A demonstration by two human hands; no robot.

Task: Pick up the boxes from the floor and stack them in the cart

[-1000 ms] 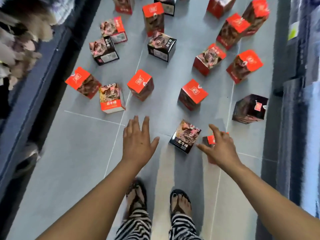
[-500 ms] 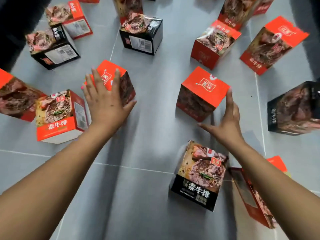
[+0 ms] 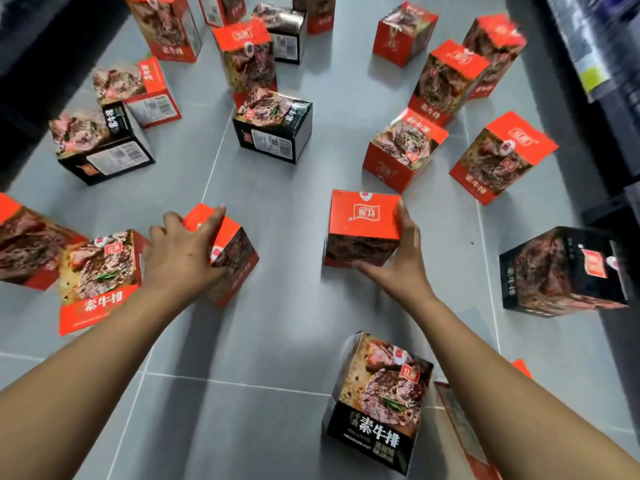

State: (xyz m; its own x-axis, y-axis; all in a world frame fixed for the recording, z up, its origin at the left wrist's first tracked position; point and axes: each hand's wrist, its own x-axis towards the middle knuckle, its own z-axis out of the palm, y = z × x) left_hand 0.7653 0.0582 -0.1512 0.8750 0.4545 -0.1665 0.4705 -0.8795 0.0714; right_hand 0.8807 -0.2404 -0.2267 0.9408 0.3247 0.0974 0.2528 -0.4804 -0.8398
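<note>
Progress: early, by my judgement. I see no box lifted and none stacked; every box in view sits on the floor (image 3: 277, 323).
Left hand (image 3: 180, 251): lower left of centre. Its fingers curl over the orange top of the left box (image 3: 239, 261) and grip it. That box sits on the floor.
Right hand (image 3: 398, 268): centre of frame, spread wide. Its fingers lie straight up the right side of the right box (image 3: 363, 220), with the thumb along the lower front edge. It touches the box; I judge the grip not yet closed.
Remaining: lift these two, carry them to the cart, stack them, then repeat for the other boxes across the upper half, the left edge and the lower right.
Cart: not in view. I cannot tell its place or its load.
Left thumb: hidden behind the hand. I cannot confirm where it presses.
Cut off: the left-edge box (image 3: 24, 244), and the red box (image 3: 460, 420) behind the right forearm at lower right.
Blur: boxes along the upper edge smear, and the print there is unreadable.
Frame sides: dark shapes at upper left and upper right. I cannot identify them.
</note>
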